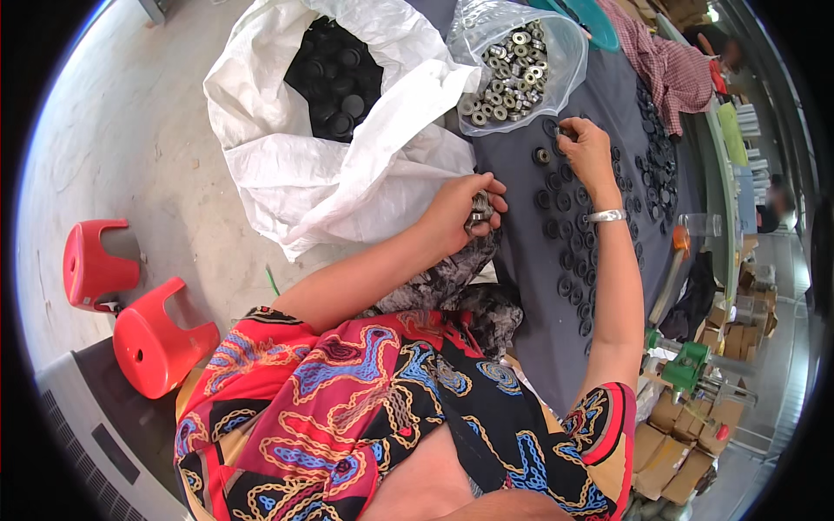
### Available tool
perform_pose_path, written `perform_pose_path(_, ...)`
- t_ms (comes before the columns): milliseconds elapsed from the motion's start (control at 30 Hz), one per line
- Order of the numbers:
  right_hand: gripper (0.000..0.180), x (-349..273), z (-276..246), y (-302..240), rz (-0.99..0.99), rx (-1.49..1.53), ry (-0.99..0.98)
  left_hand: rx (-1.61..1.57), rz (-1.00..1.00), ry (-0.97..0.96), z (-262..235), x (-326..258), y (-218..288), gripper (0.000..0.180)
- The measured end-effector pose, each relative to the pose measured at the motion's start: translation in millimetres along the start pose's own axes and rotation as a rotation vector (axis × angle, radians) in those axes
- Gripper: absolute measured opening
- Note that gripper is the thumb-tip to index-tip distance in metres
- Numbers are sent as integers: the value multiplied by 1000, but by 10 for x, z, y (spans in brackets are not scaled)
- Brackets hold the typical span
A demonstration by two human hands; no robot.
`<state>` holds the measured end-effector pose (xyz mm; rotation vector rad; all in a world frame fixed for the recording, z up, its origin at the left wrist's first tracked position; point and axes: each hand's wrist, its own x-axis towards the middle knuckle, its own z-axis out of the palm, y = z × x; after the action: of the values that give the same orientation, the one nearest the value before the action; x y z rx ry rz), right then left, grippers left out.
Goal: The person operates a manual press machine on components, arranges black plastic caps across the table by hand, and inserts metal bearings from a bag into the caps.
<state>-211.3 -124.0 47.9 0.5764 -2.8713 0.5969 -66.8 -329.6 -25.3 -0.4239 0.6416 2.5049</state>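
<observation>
left hand [465, 213] fingers curled round a stack of bearings [480, 208]; right hand [589, 152] fingers pinching a bearing onto black caps [565, 204], directly below the bag [517, 65].

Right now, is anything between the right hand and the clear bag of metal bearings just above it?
Nothing visible. The right hand rests on the black rings laid on the dark table, and the clear bag opens just beyond its fingertips. The left hand holds metal bearings off to the side.

Brown cardboard boxes [686, 434], apparently stacked, sit lower right.
</observation>
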Motion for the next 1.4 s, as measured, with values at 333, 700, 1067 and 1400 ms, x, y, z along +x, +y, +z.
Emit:
perform_pose_path(333, 24, 249, 104, 54, 67, -59, -112, 16, 44, -34, -55, 16, -22, 26)
perform_pose_path(700, 21, 331, 53, -46, 72, -153, -215, 30, 47, -13, -22, -17, -7, 26)
perform_pose_path(1067, 15, 177, 53, -84, -121, -375, -84, -41, -5, -12, 18, 38, -18, 40)
perform_pose_path(1400, 22, -1098, -52, -1211, -437, 118, -162, -76, 28, 45, 207, 80, -114, 43)
